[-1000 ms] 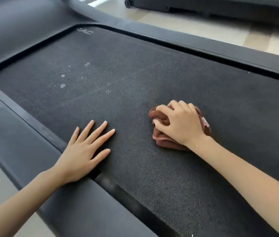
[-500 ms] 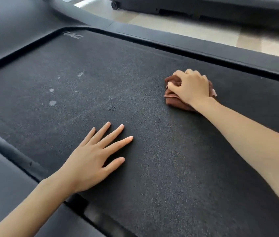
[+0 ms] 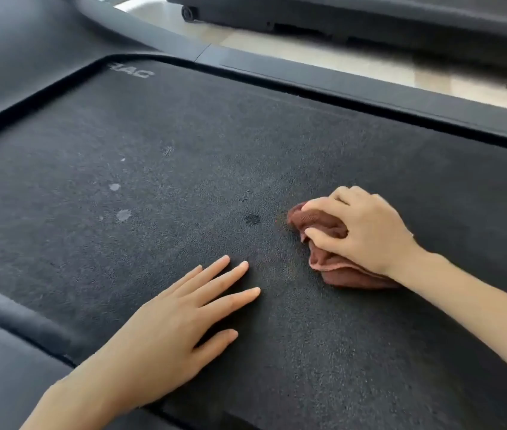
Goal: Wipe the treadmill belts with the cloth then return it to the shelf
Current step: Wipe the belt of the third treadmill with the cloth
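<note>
The dark textured treadmill belt fills most of the view. My right hand grips a bunched reddish-brown cloth and holds it down on the belt, right of centre. My left hand lies flat on the belt near its front edge, fingers straight and spread, holding nothing. A few pale spots and a small dark spot mark the belt to the left of the cloth.
Smooth dark side rails border the belt at the far side and at the near left. Beyond the far rail lies light flooring and the base of another treadmill.
My right hand has dragged the cloth back from the far side of the belt toward me and a little left. My left hand has stayed flat on the belt.
</note>
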